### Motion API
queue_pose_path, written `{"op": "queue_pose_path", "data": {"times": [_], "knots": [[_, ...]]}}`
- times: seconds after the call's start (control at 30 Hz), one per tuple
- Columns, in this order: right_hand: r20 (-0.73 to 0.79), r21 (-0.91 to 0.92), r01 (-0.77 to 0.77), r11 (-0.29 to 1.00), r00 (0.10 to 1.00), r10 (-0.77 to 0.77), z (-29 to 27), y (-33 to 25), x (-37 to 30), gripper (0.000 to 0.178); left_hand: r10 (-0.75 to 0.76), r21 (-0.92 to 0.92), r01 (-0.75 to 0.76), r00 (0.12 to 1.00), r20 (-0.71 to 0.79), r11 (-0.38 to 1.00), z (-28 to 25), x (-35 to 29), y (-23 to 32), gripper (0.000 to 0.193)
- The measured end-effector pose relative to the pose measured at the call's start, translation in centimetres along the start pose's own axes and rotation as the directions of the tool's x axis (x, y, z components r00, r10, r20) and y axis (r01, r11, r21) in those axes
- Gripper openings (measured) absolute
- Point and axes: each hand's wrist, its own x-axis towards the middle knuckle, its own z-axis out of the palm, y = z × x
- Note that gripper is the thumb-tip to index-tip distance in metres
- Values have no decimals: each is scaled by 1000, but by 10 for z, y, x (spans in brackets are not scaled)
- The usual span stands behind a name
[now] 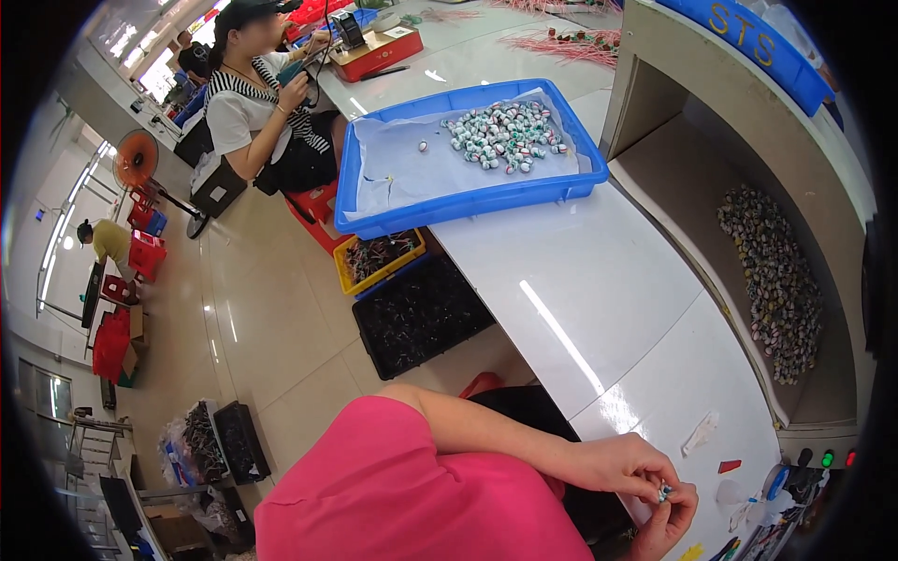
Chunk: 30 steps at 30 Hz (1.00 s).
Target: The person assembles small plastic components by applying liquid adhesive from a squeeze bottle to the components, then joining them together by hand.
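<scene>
At the lower right my left hand (631, 467) and my right hand (670, 525) meet over the white table (599, 309). Both are closed, fingertips pinching one small white-and-green round piece (664, 492) between them. Its details are mostly covered by the fingers. Farther up the table stands a blue tray (468, 200) lined with white sheet. A heap of similar white, green and red round pieces (505, 136) lies in its right part, with a single one (423, 146) apart at the left.
A beige box-like machine (645, 103) on the right holds many small round pieces (772, 280). Near my hands lie a red scrap (730, 466) and assorted tools (786, 505). A co-worker (253, 112) sits at the far left edge. Black (421, 313) and yellow (379, 262) bins stand below the table.
</scene>
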Motion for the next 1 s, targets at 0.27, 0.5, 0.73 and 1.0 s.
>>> {"op": "queue_pose_path", "data": {"times": [0.27,0.5,0.73,1.0], "knots": [[13,72,25,997,1000,-26,3,0,-1,6,6,-55,-9,999,-49,998,3,-2,2,23],[-29,68,15,998,1000,-13,7,-3,-1,6,53,54,-53,999,-7,997,-2,-2,-2,25],[-23,30,9,1000,1000,-8,11,-9,1,8,108,102,-106,994,-13,989,-3,-3,0,23],[-26,27,47,999,999,-46,9,0,-1,7,101,97,-99,995,-11,990,-3,-5,-1,23]]}}
